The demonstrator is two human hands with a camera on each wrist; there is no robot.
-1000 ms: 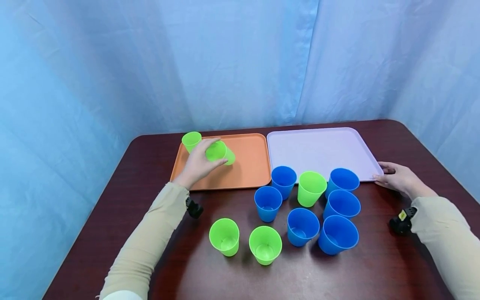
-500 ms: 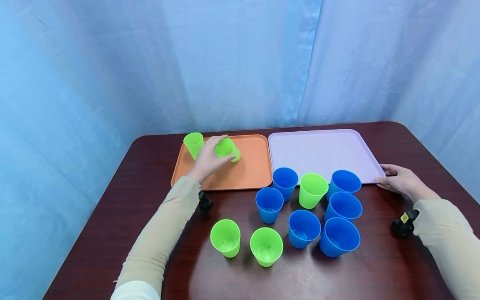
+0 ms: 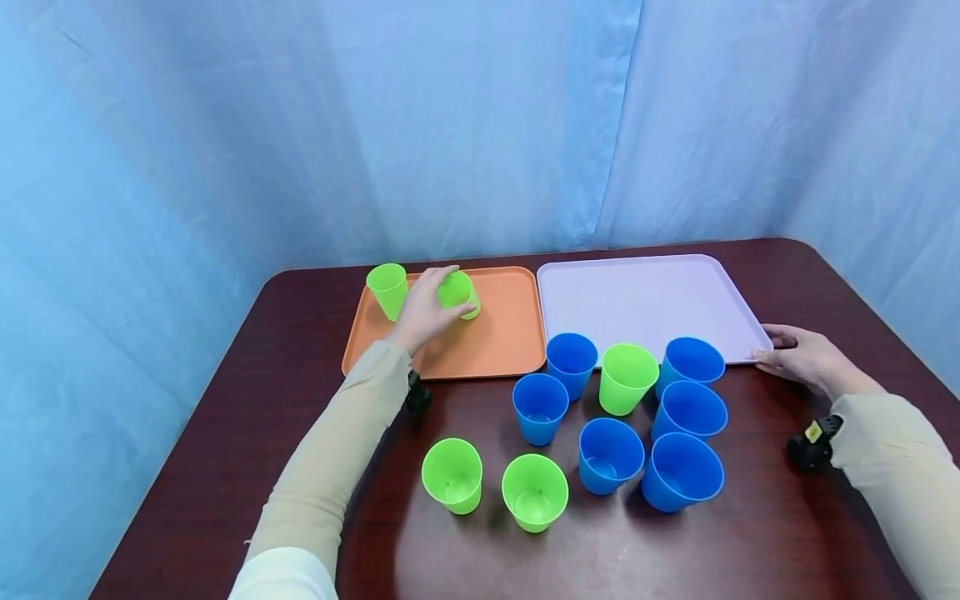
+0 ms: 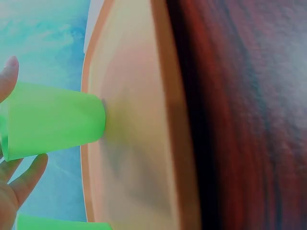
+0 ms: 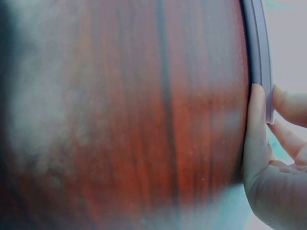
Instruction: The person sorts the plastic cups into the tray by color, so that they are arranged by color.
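Green cups, five, blue cups, six, two trays

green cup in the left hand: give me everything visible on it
The green cup is a plain, smooth, tapered tumbler that looks like bright lime plastic, with no handle or markings. The left hand grips its side, fingers wrapped round the wall. It is tilted, mouth toward the camera in the head view. In the left wrist view its narrow base meets or nearly meets the orange tray; contact cannot be settled. A second green cup stands upright just left of it. It looks empty.
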